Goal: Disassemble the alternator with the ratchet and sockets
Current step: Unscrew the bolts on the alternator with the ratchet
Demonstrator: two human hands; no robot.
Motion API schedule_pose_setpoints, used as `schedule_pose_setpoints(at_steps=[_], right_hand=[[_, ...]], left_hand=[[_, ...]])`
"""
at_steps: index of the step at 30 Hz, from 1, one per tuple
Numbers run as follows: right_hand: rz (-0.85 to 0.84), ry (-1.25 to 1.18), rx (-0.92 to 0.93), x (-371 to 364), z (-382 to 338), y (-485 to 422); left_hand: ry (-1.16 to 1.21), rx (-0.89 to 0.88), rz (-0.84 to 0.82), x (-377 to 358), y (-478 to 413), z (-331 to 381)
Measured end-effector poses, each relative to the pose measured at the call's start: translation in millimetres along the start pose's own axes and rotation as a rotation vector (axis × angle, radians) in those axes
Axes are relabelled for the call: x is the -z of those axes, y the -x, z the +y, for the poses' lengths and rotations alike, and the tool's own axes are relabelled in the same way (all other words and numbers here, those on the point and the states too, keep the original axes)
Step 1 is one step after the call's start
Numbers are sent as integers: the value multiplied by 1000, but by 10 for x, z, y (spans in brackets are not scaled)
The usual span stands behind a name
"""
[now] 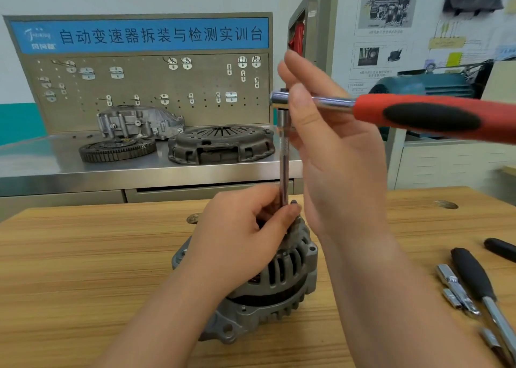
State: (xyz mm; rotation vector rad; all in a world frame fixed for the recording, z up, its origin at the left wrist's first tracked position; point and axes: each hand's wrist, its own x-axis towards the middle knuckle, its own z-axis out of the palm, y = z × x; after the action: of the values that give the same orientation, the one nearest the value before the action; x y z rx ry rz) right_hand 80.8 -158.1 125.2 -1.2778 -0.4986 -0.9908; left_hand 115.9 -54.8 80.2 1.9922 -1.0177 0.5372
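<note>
The grey alternator [279, 292] stands on the wooden table [83, 256], pulley end up. A slim chrome extension bar [284, 158] rises straight from its top to the head of the ratchet [432, 116], whose red and black handle points right. My left hand [240, 233] grips the lower end of the bar right above the alternator and hides the socket and nut. My right hand [340, 155] is at the ratchet head, thumb across the front of the chrome neck and fingers behind it.
Loose chrome sockets and adapters [455, 289] and two black-handled tools [474, 275] lie at the table's right edge. Behind is a steel bench with a clutch cover [220, 144], a flywheel [117, 149], a housing [136, 122] and a pegboard [153, 88].
</note>
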Motion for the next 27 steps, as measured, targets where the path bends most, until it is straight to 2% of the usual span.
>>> schedule_pose_setpoints(at_steps=[3, 7, 9, 11, 15, 17, 19, 22, 24, 27], right_hand=[[-27, -46, 5, -16, 14, 3], [6, -291, -256, 22, 6, -27], [13, -303, -354, 44, -13, -42], [22, -234, -331, 54, 7, -43], [9, 38, -29, 29, 12, -19], [-32, 47, 33, 15, 7, -11], [-34, -55, -22, 9, 7, -8], [-15, -234, -237, 39, 2, -22], [-16, -230, -329, 55, 0, -28], [-11, -128, -254, 41, 27, -24]], left_hand=[[-9, 2, 8, -17, 4, 11], [26, 6, 14, -23, 11, 19], [39, -6, 6, -10, 14, 4], [45, -10, 3, 1, 16, -15], [36, 18, 21, -4, 10, 7], [17, 20, 13, -15, 5, 21], [5, 13, 11, -22, 7, 20], [28, 14, 1, -14, 16, 25], [48, 10, -1, -8, 20, 20], [40, 13, 10, -6, 12, 11]])
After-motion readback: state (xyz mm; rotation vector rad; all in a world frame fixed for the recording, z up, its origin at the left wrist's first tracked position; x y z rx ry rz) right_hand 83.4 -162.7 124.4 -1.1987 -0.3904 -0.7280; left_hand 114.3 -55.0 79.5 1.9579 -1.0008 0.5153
